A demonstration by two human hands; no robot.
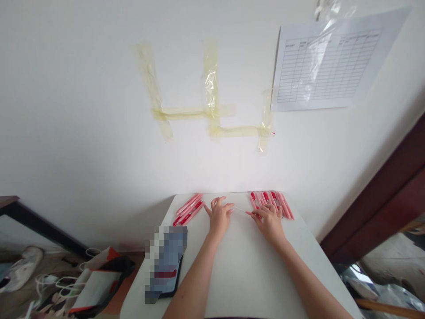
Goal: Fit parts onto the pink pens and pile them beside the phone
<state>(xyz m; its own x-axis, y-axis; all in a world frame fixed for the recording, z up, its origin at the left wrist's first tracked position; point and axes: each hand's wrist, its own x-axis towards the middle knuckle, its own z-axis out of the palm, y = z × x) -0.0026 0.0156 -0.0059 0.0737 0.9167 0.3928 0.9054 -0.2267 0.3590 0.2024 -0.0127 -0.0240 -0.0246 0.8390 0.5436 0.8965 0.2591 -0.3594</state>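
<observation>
Between my two hands runs a thin white rod (240,209) that looks like a pen refill. My left hand (219,217) pinches its left end between thumb and forefinger, with the other fingers spread. My right hand (271,223) has its fingertips closed at the rod's other end, where a small reddish-pink part shows. The rest of that part is hidden by the fingers. Just left of my left hand lies a bunch of pink and red pens (188,209). A row of similar pens (286,207) lies behind my right hand, which covers some of them.
The white table (245,274) meets the wall, which carries yellowed tape (211,84) and a printed sheet (328,66). A phone, partly blurred out (171,266), lies at the table's left edge. Bags (96,283) and cables crowd the floor at left.
</observation>
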